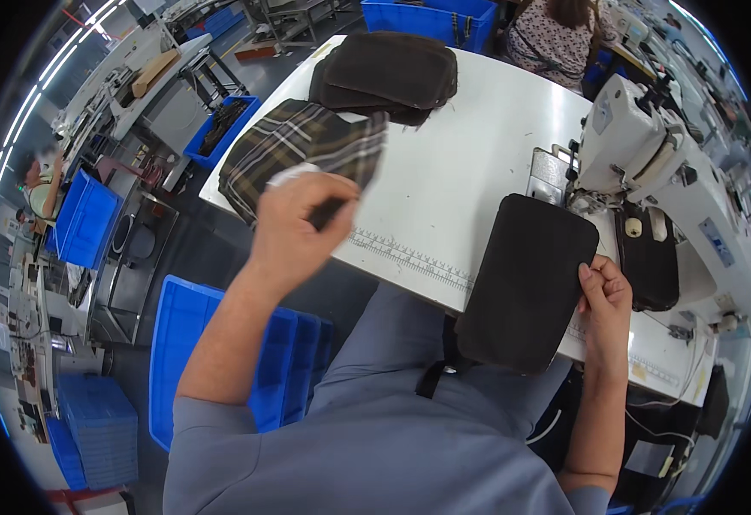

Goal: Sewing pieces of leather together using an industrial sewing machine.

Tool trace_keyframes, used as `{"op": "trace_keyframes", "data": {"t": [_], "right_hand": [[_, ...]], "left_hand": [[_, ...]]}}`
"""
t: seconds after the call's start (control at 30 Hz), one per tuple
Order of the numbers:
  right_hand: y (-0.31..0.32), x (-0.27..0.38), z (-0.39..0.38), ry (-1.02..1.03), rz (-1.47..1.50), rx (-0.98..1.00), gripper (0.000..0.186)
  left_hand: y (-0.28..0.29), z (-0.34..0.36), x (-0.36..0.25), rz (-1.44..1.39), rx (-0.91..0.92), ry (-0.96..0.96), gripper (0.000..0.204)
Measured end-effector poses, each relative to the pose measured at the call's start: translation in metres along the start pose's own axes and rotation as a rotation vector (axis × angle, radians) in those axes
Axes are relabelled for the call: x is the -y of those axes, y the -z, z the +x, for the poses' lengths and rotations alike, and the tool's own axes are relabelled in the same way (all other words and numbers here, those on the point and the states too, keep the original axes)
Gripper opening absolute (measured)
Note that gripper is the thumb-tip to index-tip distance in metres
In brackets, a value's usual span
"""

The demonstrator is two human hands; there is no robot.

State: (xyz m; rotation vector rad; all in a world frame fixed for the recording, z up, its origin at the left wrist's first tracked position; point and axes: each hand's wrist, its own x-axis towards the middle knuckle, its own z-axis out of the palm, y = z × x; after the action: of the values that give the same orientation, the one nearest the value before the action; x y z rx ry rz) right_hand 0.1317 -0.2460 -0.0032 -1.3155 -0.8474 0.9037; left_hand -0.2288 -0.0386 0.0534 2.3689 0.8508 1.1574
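Dark brown rounded fabric panel (pixel 525 279) hangs over the near edge of the white bench (pixel 470 163); the right hand (pixel 605 296) pinches its right edge with closed fingers. The left hand (pixel 294 227) grasps the plaid woven fabric piece (pixel 294 146) at the bench's left corner. Farther away lies a stack of finished-looking dark brown panels (pixel 388 73), soft and matte. The white sewing machine (pixel 650 154) stands at the right.
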Motion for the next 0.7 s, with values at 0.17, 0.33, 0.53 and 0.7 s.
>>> {"op": "trace_keyframes", "data": {"t": [0.17, 0.33, 0.53, 0.7], "right_hand": [[-0.009, 0.006, -0.018, 0.060, 0.080, -0.115, 0.014], [0.015, 0.015, -0.039, 0.051, 0.175, -0.095, 0.012], [-0.015, 0.040, -0.039, 0.058, 0.233, -0.013, 0.011], [-0.064, 0.034, -0.005, -0.017, 0.144, 0.071, 0.015]], "left_hand": [[-0.069, -0.019, -0.031, 0.008, 0.633, -0.343, 0.065], [-0.096, -0.023, -0.060, -0.018, 0.774, -0.346, 0.063], [-0.109, 0.073, -0.032, -0.053, 0.456, -0.049, 0.034], [-0.146, 0.093, -0.006, 0.139, 0.527, -0.096, 0.045]]}}
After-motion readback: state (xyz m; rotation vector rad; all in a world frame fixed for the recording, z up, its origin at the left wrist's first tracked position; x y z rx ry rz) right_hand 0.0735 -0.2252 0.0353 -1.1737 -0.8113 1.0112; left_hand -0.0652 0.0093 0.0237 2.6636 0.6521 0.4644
